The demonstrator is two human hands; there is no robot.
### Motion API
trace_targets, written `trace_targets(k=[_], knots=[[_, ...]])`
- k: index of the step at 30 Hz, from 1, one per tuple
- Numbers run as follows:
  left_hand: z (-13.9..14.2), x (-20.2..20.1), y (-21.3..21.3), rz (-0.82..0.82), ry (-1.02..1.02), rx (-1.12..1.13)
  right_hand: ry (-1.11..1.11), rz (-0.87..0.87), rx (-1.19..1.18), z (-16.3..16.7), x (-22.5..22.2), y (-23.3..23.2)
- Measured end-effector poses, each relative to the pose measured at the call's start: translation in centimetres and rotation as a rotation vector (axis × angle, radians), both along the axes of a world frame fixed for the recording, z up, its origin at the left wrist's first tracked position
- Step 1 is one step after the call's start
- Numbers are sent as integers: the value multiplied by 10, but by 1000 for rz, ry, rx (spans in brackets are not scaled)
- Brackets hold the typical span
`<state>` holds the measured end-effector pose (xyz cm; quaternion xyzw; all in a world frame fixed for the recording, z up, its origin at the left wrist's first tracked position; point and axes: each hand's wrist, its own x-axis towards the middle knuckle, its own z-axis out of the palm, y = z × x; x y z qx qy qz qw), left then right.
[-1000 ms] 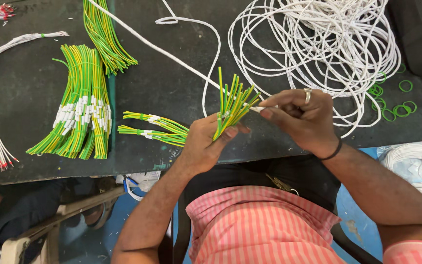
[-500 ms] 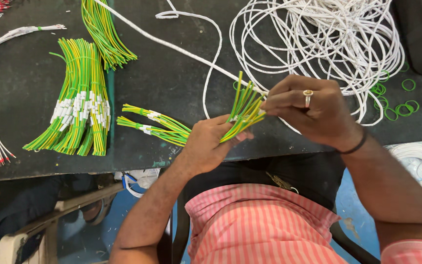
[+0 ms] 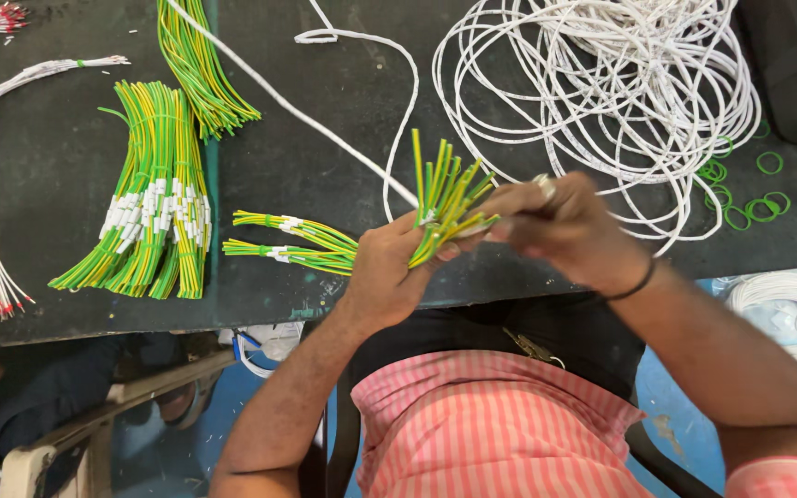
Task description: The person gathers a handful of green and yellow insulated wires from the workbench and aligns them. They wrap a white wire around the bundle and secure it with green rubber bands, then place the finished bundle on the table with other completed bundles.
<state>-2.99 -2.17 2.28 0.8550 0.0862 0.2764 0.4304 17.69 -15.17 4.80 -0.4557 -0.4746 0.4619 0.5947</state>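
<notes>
The right hand is motion-blurred, so its fingertips cannot be made out. The lower ends of the green-yellow wire bunch are hidden inside the left hand. The white cable coil is cut off by the top edge.

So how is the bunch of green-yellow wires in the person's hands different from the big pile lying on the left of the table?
The held bunch is small, stands upright and fans out, gripped by the left hand and right hand. The big pile holds far more wires, lies flat on the table and shows white sleeves midway. Both are green-and-yellow striped wires.
</notes>
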Motion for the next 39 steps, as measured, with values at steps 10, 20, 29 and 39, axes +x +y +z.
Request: trace_targets(k=[10,20,29,39], knots=[[2,-4,-2,0,22,-58,-810,-527,158,-22,-23,-5],[1,-1,0,17,80,49,-537,-306,347,-5,7,-16],[3,0,-3,21,105,59,-550,-307,321,8,2,-13],[3,-1,-1,10,100,45,-662,-345,359,16,0,-15]])
